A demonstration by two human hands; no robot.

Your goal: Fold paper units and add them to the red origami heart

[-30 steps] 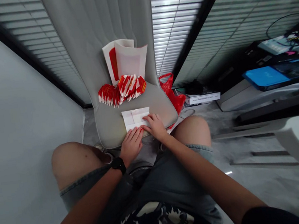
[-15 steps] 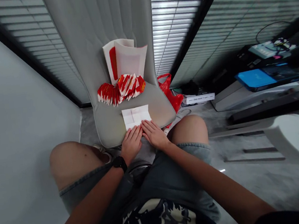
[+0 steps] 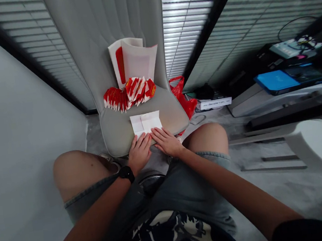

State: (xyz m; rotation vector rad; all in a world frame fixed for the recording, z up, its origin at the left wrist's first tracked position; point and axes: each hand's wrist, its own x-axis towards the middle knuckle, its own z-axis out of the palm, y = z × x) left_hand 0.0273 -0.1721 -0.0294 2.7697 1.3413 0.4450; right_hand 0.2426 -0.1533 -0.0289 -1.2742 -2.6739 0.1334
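Note:
A small white sheet of paper (image 3: 150, 119) with fold creases lies near the front edge of the grey chair seat (image 3: 172, 115). Along its near edge rest the outstretched fingers of my left hand (image 3: 139, 152), flat on the left part. My right hand (image 3: 168, 143) lies flat at the right part, fingers extended. Both thumbs are hard to make out. Behind the sheet sits a row of folded red and white paper pieces (image 3: 116, 99). A larger curved white sheet with a red patch (image 3: 142, 62) leans against the backrest.
A red plastic bag (image 3: 179, 95) hangs or stands right of the seat, near a white box (image 3: 214, 103) on the floor. Further right are a white stool (image 3: 313, 141) and a blue flat object (image 3: 278, 80). A wall (image 3: 18, 134) stands at left.
My hands have shifted slightly on the paper's near edge, the fingers of the right hand spreading a little. The sheet stays in place; the view has tilted slightly.

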